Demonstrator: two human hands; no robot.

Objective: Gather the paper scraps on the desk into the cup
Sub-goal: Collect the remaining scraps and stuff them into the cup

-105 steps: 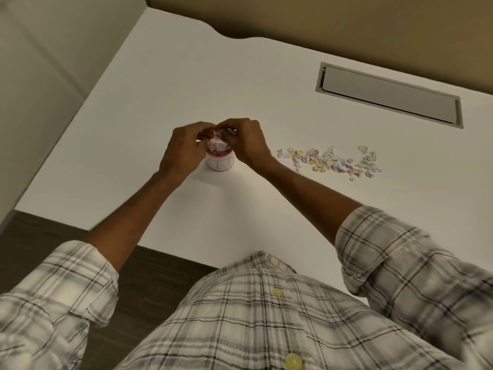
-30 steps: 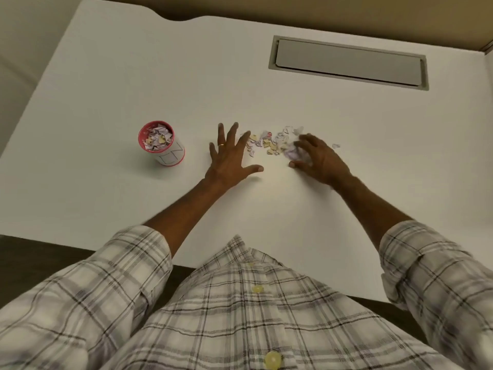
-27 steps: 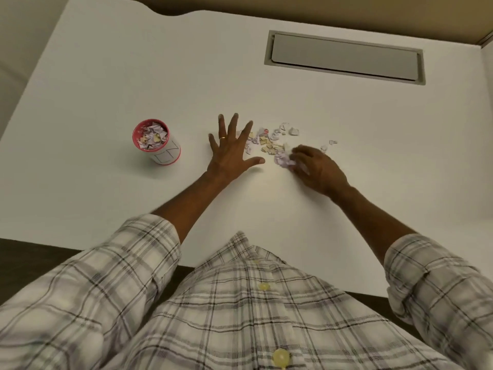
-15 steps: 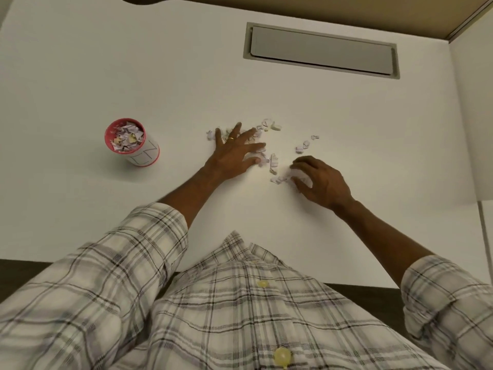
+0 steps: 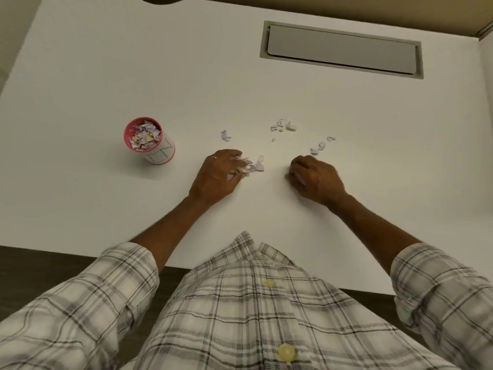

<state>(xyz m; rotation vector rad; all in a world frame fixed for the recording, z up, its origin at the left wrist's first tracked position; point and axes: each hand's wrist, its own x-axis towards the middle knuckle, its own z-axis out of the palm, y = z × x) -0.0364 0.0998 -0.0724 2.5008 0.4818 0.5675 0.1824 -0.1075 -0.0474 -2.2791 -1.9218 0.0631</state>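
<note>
Small pastel paper scraps (image 5: 284,126) are scattered on the white desk (image 5: 106,76), right of the pink-rimmed paper cup (image 5: 149,141). Some are gripped under the curled left hand (image 5: 217,173), some under the curled right hand (image 5: 317,178). They are judged light and flimsy, so they are best raked together and pinched in bunches.
</note>
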